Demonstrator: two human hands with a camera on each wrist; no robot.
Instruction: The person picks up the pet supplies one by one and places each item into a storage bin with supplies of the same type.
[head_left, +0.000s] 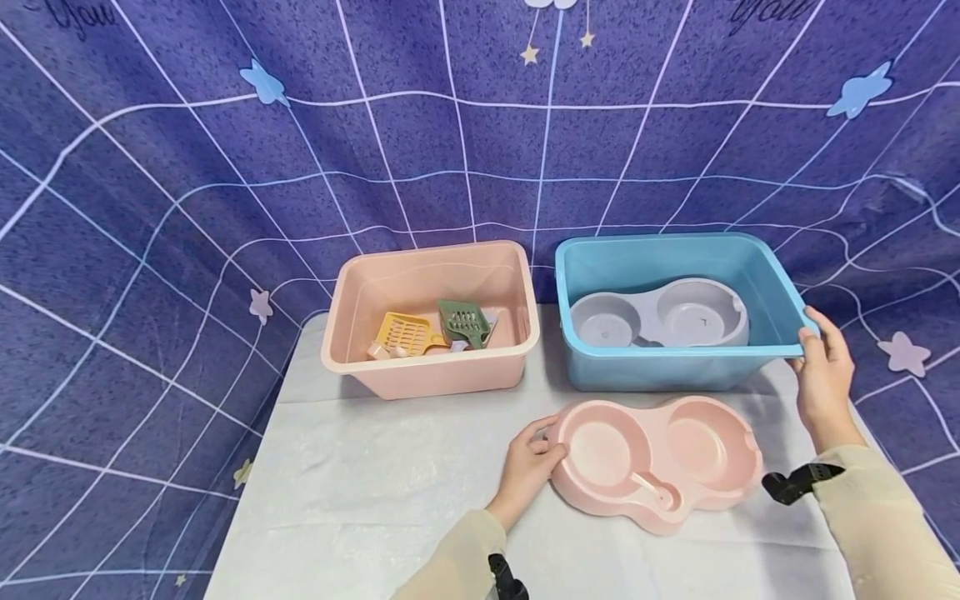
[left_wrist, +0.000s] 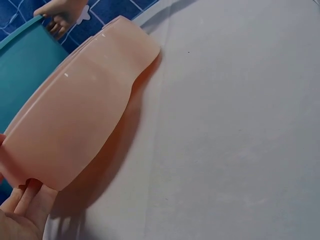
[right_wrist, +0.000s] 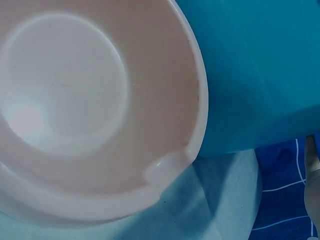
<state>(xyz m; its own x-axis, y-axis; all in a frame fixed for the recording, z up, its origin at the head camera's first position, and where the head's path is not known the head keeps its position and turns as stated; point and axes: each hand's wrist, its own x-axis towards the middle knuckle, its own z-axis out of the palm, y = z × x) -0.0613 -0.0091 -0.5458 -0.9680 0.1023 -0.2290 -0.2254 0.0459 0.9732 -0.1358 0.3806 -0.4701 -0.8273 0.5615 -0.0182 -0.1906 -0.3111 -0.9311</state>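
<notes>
My left hand (head_left: pixel 525 467) grips the left end of a pink double pet bowl (head_left: pixel 662 442), thumb on its rim and fingers tucked under its lower edge in the left wrist view. The bowl (left_wrist: pixel 95 95) is raised over the table, its shadow showing beneath. A small pale stick lies across its front notch. With my right hand (head_left: pixel 825 375) I hold the front right corner of a blue bin (head_left: pixel 637 373), thumb over the rim. Inside that bin rests a grey double pet bowl (head_left: pixel 647 312). The right wrist view mostly shows the pink bowl's round basin (right_wrist: pixel 160 100).
To the left stands a pink bin (head_left: pixel 442 379) holding a yellow slotted litter scoop (head_left: pixel 405 332), a green litter scoop (head_left: pixel 463 321) and several small pieces. Both bins stand along the back of the white-covered table (head_left: pixel 360 500), before a blue patterned curtain (head_left: pixel 480 142).
</notes>
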